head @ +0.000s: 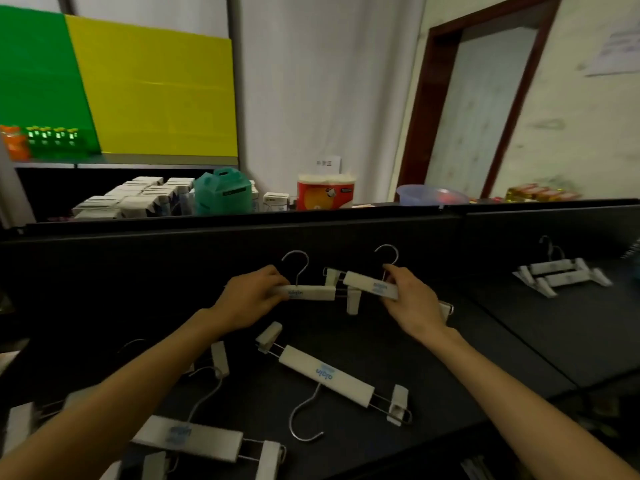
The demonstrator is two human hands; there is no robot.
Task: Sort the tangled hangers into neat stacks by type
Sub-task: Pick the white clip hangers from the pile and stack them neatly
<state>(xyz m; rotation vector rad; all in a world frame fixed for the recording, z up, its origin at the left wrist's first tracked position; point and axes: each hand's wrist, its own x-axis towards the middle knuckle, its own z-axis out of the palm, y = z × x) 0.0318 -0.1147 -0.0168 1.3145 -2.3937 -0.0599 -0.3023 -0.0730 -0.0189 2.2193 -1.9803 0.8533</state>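
Observation:
Above the black table (433, 362) I hold two white clip hangers with metal hooks. My left hand (249, 299) grips the bar of one hanger (311, 292). My right hand (415, 303) grips the bar of the other hanger (370, 285), tilted, its clip end overlapping the first. A third white clip hanger (327, 375) lies on the table below my hands, hook toward me. Another hanger (194, 438) lies at the lower left among more, partly hidden by my left arm. Two stacked white clip hangers (562, 275) sit at the far right.
A black partition (207, 244) rises behind the table. Beyond it stand white boxes (131, 199), a teal bag (223, 194), a tissue pack (325, 190) and a blue bowl (429, 195). A seam (512, 327) divides the table from the right-hand surface.

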